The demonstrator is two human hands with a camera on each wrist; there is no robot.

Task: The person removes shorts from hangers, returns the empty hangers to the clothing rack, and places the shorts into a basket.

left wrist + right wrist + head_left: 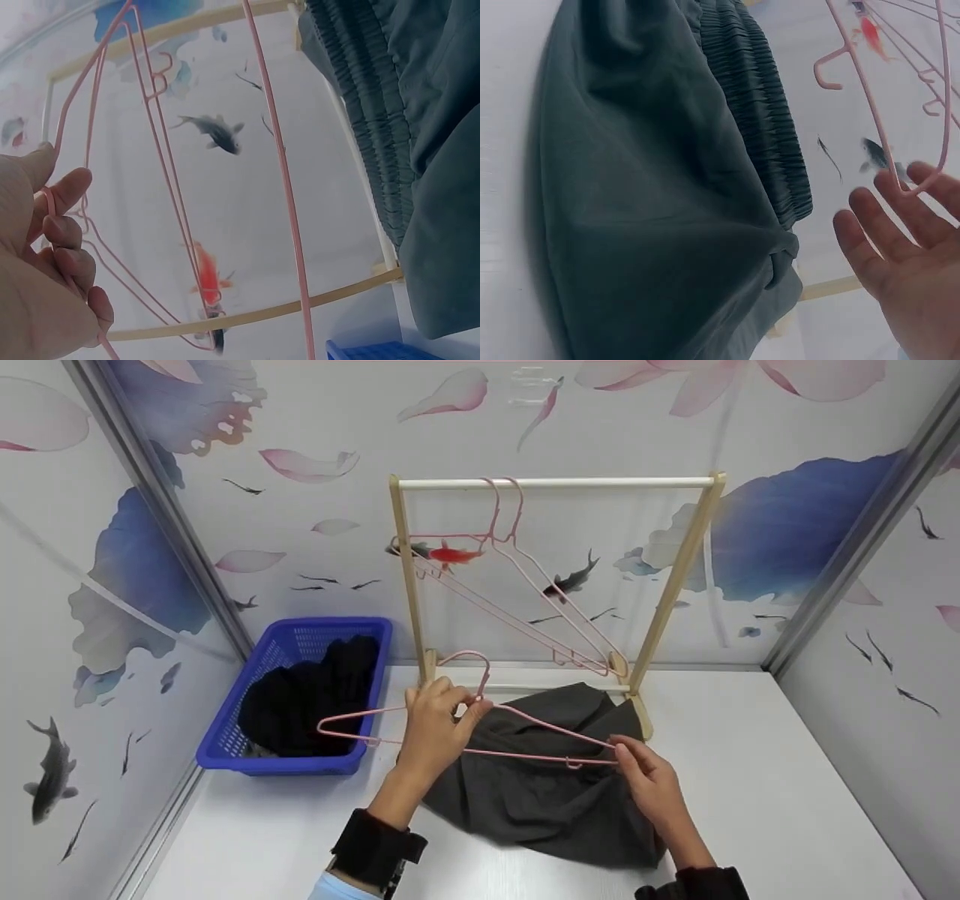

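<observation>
My left hand [435, 727] grips a pink clothes hanger [525, 755] just below its hook, thumb and fingers curled round the wire. At the hanger's right end, my right hand [652, 780] touches the corner. The right wrist view shows that hand's fingers [885, 225] extended, with the bent wire against them; its thumb is hidden there. Below the hanger lies a crumpled dark grey garment [540, 810] with a gathered elastic waistband [757, 105], spread over the white table.
Behind the hands stands a small clothes rack [562, 483] with wooden legs and a white rail, two more pink hangers [517, 562] hanging from it. A blue basket [281, 766] to the left holds black clothing [307, 697]. Printed wall panels [315, 405] enclose the table [750, 780].
</observation>
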